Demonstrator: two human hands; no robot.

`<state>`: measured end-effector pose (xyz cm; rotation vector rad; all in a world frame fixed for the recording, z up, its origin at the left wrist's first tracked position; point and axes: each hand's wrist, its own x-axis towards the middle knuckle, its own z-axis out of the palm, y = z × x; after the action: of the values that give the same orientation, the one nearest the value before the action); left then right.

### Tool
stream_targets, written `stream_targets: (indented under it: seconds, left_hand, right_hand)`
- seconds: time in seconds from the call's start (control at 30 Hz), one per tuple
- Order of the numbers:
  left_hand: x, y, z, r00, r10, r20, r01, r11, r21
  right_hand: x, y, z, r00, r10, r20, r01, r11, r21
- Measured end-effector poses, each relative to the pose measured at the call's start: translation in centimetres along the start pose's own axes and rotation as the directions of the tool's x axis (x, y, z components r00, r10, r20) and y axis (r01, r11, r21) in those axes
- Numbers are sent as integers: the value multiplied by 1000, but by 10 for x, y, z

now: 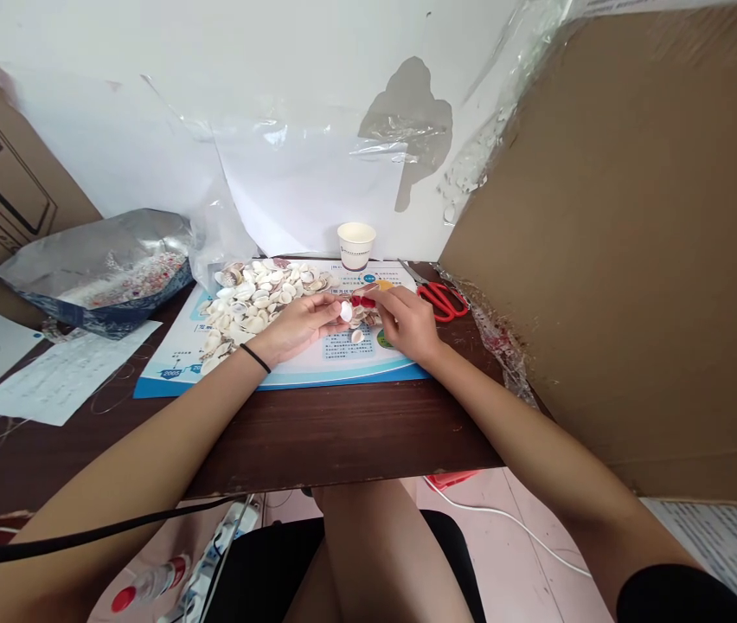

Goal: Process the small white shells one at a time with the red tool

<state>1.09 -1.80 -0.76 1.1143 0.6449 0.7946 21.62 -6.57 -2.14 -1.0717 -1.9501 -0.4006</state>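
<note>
My left hand pinches a small white shell between thumb and fingers, just right of a heap of pale shells on a blue-and-white printed sheet. My right hand is closed on a small red tool whose tip meets the shell. Another loose shell lies on the sheet below both hands. A black band circles my left wrist.
A white paper cup stands at the back; red-handled scissors lie to the right. A large cardboard panel walls the right side. A foil bag and papers sit left on the dark desk.
</note>
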Motion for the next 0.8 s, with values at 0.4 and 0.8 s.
stream_targets:
  seconds: [0.4,0.8]
  left_hand:
    - [1,0,-2,1000,-7,29,9,999,-49]
    - [3,0,-3,998,-55,21,56,996,-67]
  right_hand:
    - [0,-6,-2,998,34,52,-38,997,65]
    - [0,-14,1,989,106,105,-115,990,84]
